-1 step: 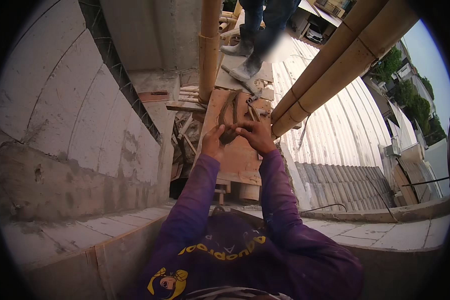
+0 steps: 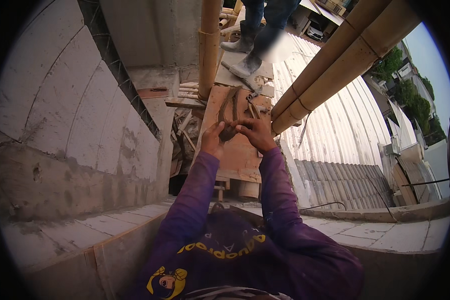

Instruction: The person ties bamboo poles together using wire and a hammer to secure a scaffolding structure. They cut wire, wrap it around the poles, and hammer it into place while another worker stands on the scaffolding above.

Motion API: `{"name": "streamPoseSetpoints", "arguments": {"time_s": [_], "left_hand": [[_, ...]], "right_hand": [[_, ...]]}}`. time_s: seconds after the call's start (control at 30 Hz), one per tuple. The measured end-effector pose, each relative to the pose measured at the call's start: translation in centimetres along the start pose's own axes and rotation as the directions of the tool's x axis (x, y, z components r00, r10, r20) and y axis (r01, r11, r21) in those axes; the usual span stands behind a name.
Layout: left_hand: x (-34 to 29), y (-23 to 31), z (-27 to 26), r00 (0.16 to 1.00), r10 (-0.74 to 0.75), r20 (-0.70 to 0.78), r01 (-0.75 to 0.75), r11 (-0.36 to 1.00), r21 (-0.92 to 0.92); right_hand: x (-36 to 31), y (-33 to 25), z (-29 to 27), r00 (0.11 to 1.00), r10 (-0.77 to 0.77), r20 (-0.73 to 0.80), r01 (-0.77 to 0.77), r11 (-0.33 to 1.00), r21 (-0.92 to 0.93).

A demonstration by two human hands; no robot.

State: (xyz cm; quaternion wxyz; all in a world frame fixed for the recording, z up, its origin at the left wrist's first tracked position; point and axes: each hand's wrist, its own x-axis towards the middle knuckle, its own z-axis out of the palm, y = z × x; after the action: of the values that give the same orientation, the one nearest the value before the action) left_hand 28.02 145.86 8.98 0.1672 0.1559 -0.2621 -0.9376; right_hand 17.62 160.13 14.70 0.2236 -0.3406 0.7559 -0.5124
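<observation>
Both my hands are raised side by side over a reddish-brown board (image 2: 235, 162). My left hand (image 2: 213, 142) and my right hand (image 2: 257, 135) pinch a dark brown, strap-like piece (image 2: 228, 131) between their fingertips. From it a long brown loop (image 2: 224, 106) runs away from me across the board; its exact kind is unclear. Just beyond my right hand lie hand tools with wooden handles (image 2: 254, 111), partly covered by that hand. The fingertips and the part gripped in them are partly hidden.
A person in grey boots (image 2: 247, 65) stands on planks beyond the board. A bamboo pole (image 2: 209, 55) rises at its far left, thick slanting bamboo poles (image 2: 330, 65) at its right. A block wall (image 2: 80, 105) is on the left; a corrugated roof (image 2: 335, 110) lies right.
The dark piece between my hands has shifted slightly, and my left fingers have moved a little up. My hands stay over the board, still gripping it.
</observation>
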Motion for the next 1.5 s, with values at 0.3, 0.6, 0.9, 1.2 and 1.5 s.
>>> {"name": "streamPoseSetpoints", "arguments": {"time_s": [0.3,0.6,0.9,1.2,1.5], "left_hand": [[1.5,0.8,0.0,1.0,-0.016,-0.018,0.017,0.999,0.034],[1.0,1.0,1.1,0.999,-0.015,-0.039,0.019,0.996,0.082],[1.0,0.9,1.1,0.999,-0.028,-0.043,0.029,0.999,0.019],[1.7,0.2,0.3,0.999,-0.026,-0.047,0.028,0.999,0.042],[1.8,0.0,0.6,0.997,-0.021,-0.08,0.024,0.999,0.044]], "right_hand": [[1.4,-2.0,0.2,0.997,0.042,0.07,-0.041,0.999,-0.022],[1.2,-2.4,0.3,0.999,-0.041,0.019,0.045,0.949,-0.312],[2.0,-0.7,-0.2,0.999,-0.038,-0.035,0.031,0.983,-0.179],[1.7,-1.5,0.2,0.998,-0.057,-0.026,0.046,0.946,-0.319],[1.8,-1.0,0.6,0.998,-0.017,-0.055,0.0,0.959,-0.283]]}}
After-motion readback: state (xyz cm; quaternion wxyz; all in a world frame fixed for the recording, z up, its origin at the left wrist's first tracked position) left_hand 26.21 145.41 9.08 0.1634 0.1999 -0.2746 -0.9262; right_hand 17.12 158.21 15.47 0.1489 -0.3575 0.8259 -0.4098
